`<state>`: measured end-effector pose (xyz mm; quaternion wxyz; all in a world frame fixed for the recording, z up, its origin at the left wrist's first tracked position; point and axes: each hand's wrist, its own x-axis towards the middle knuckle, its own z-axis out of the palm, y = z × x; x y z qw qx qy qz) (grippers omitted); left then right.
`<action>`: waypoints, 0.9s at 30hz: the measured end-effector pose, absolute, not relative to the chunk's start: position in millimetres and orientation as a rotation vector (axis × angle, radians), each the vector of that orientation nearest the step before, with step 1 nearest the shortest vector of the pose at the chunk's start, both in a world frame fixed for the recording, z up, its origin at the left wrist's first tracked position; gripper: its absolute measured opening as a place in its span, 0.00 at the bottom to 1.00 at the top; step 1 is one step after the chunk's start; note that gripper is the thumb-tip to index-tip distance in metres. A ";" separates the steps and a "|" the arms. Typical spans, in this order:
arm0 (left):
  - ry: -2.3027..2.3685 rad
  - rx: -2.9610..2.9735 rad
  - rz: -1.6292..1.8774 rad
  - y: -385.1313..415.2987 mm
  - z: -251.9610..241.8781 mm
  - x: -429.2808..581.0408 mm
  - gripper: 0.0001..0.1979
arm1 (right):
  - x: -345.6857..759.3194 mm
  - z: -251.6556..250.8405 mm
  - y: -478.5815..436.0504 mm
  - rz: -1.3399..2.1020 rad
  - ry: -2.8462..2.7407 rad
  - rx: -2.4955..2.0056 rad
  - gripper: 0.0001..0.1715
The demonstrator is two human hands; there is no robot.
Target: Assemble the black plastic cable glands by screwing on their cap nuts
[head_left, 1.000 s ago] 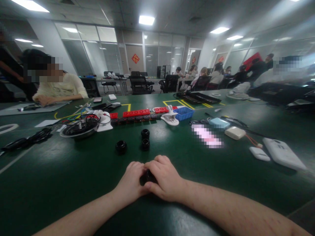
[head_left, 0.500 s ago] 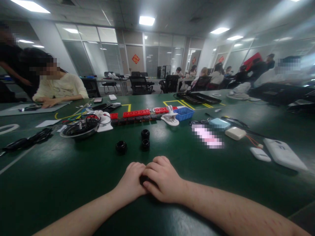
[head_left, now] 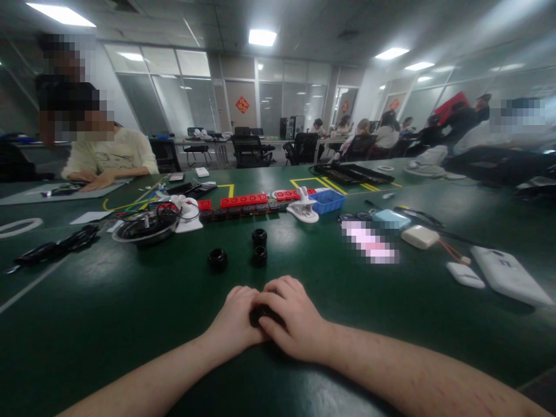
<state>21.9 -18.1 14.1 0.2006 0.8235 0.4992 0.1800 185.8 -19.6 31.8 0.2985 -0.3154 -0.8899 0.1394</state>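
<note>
My left hand (head_left: 237, 315) and my right hand (head_left: 297, 321) meet low over the near side of the green table (head_left: 174, 307). Both are closed around a small black round piece (head_left: 266, 314). Only part of its dark side shows, between my right thumb and forefinger; the fingers cover the rest, and the left fingertips are hidden. Just beyond the hands stand three glossy black ring-like pieces with open tops: one (head_left: 217, 260) to the left, one (head_left: 259, 256) straight ahead, and one (head_left: 259, 236) close behind that.
A metal bowl (head_left: 147, 234) of black cables stands left. Farther back are red-and-black blocks (head_left: 245, 201), a white clip (head_left: 304, 207) and a blue bin (head_left: 329, 201). A light-blue case (head_left: 391, 218) and white power bank (head_left: 508, 272) lie right. A person (head_left: 113, 153) sits across the table.
My right thumb and forefinger have parted slightly, so more of the black piece shows. Both hands stay together in nearly the same place. A standing person at far left has moved rightward.
</note>
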 end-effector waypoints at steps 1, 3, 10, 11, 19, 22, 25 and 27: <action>1.398 2.306 0.499 -18.1 14.0 21.6 0.09 | 185.6 32.3 -19.3 0.398 -2.350 -0.885 0.16; 1.383 2.321 0.500 -17.7 13.5 20.8 0.09 | 185.2 33.2 -18.1 0.438 -2.328 -0.972 0.19; 1.394 2.339 0.484 -17.9 15.1 21.1 0.09 | 186.7 34.8 -14.2 0.453 -2.391 -0.998 0.14; 1.397 2.340 0.477 -18.1 15.3 21.2 0.09 | 187.0 35.0 -14.2 0.451 -2.394 -0.993 0.14; 1.390 2.359 0.477 -18.5 14.0 19.7 0.10 | 187.1 35.3 -15.4 0.401 -2.388 -1.010 0.14; 1.385 2.367 0.477 -18.9 15.0 19.7 0.11 | 187.3 34.9 -15.1 0.384 -2.399 -1.008 0.14; 1.379 2.369 0.495 -19.3 15.7 19.8 0.13 | 187.4 34.6 -14.7 0.387 -2.398 -1.005 0.15; 1.370 2.369 0.509 -19.3 15.9 19.9 0.13 | 187.4 34.5 -14.4 0.400 -2.391 -1.009 0.16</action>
